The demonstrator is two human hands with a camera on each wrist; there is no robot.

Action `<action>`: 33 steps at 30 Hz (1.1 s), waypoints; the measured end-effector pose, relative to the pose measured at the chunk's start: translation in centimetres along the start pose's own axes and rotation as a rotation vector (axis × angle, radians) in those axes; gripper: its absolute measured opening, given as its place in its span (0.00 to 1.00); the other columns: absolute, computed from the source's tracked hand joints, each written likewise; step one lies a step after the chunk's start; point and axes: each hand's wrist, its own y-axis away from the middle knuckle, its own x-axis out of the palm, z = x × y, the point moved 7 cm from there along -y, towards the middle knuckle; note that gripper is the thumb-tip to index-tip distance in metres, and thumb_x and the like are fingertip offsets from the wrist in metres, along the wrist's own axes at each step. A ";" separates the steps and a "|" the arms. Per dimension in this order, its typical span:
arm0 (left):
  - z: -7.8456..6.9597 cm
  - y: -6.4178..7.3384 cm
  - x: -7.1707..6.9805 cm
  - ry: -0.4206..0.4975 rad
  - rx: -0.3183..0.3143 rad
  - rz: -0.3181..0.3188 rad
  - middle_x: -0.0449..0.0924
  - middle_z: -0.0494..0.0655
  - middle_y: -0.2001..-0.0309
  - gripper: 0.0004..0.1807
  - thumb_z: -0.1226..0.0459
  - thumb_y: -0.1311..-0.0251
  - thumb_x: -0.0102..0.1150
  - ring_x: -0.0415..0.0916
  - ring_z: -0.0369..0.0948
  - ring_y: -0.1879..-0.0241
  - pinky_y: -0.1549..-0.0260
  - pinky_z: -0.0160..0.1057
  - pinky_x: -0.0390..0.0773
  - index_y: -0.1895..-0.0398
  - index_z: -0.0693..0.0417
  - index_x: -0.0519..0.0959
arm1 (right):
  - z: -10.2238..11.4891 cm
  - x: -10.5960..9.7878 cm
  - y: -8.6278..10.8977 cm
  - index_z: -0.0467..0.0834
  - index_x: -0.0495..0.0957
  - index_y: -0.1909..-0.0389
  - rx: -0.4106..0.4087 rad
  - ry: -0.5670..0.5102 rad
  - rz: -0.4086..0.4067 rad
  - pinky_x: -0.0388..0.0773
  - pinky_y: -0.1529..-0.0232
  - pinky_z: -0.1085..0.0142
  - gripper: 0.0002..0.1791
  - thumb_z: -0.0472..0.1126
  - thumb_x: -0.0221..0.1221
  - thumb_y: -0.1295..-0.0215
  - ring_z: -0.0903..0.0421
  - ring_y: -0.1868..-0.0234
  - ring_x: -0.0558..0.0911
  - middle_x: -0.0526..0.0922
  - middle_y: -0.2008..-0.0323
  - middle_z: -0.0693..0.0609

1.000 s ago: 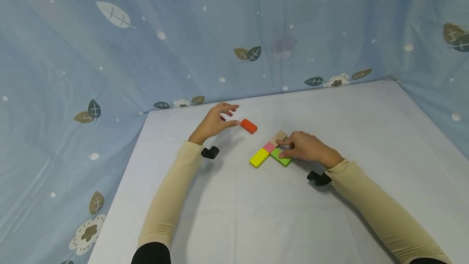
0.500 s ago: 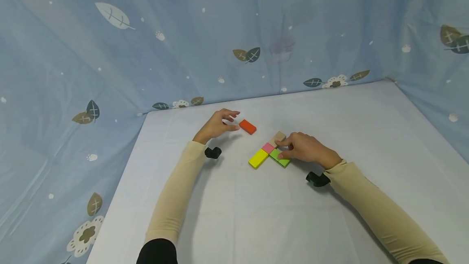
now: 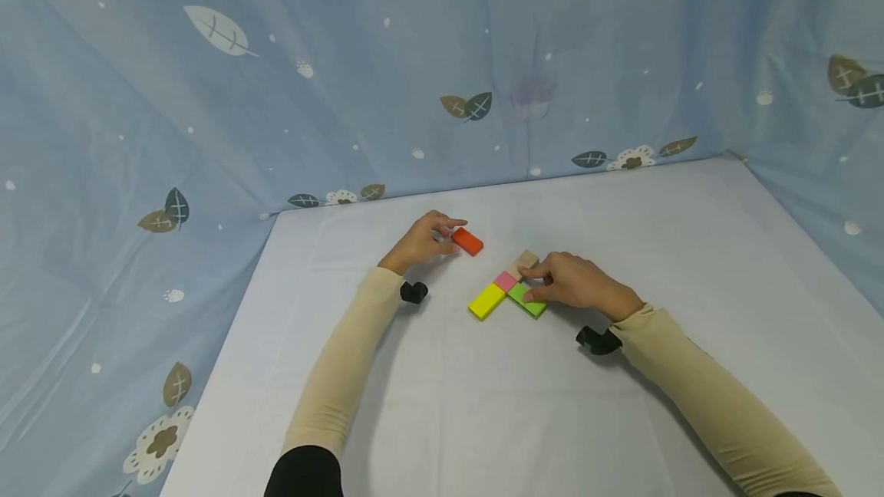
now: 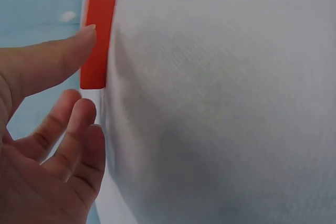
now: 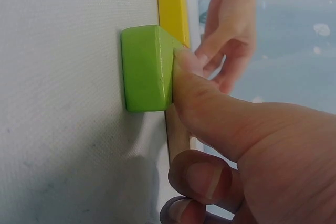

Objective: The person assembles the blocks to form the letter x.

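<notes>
The orange-red block (image 3: pixel 467 241) lies on the white cloth. My left hand (image 3: pixel 423 240) is at its left end, thumb and index finger spread apart. In the left wrist view the thumb overlaps the orange-red block (image 4: pixel 98 35); whether it touches is unclear. A yellow block (image 3: pixel 486 301), a small pink block (image 3: pixel 505 281) and a plain wooden block (image 3: pixel 526 259) form a line, with a green block (image 3: pixel 522 301) at an angle beside it. My right hand (image 3: pixel 576 281) rests its thumb on the green block (image 5: pixel 144 69), its index finger at the wooden block.
White cloth (image 3: pixel 442 420) covers the table around the blocks. A blue patterned curtain (image 3: pixel 387 67) hangs behind and at the sides. Dark wrist cameras sit below both hands, the left camera (image 3: pixel 414 292) and the right camera (image 3: pixel 598 340).
My left hand has moved right and slightly nearer, from beside the orange-red block to around its left end. The right hand and the blocks keep their places.
</notes>
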 end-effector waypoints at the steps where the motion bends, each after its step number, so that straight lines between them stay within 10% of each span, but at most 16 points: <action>1: 0.0 -0.1 0.1 -0.016 -0.005 0.002 0.74 0.56 0.40 0.29 0.70 0.38 0.71 0.73 0.50 0.44 0.43 0.45 0.77 0.32 0.50 0.79 | 0.0 0.0 0.0 0.43 0.80 0.36 0.002 0.002 0.000 0.57 0.77 0.69 0.31 0.50 0.73 0.39 0.58 0.77 0.64 0.89 0.52 0.38; 5: 0.0 -0.3 0.4 -0.065 -0.018 0.017 0.72 0.55 0.41 0.29 0.67 0.37 0.71 0.70 0.47 0.47 0.43 0.44 0.75 0.32 0.48 0.79 | -0.1 0.0 0.0 0.44 0.80 0.36 0.016 0.013 0.001 0.57 0.76 0.68 0.31 0.50 0.73 0.39 0.57 0.76 0.64 0.84 0.71 0.46; 24: -0.6 -0.7 1.0 -0.161 0.018 0.091 0.72 0.55 0.43 0.28 0.65 0.37 0.71 0.70 0.48 0.44 0.39 0.46 0.74 0.32 0.46 0.79 | -0.2 0.1 0.0 0.43 0.80 0.37 -0.004 0.010 -0.018 0.56 0.79 0.70 0.32 0.50 0.74 0.40 0.58 0.81 0.63 0.83 0.39 0.40; 33: -1.2 -0.8 1.2 -0.284 0.054 0.107 0.76 0.53 0.45 0.23 0.61 0.37 0.72 0.73 0.47 0.47 0.42 0.43 0.75 0.38 0.49 0.84 | -0.1 0.0 0.1 0.43 0.80 0.37 -0.006 0.002 -0.015 0.56 0.79 0.70 0.31 0.50 0.73 0.39 0.59 0.81 0.63 0.89 0.53 0.37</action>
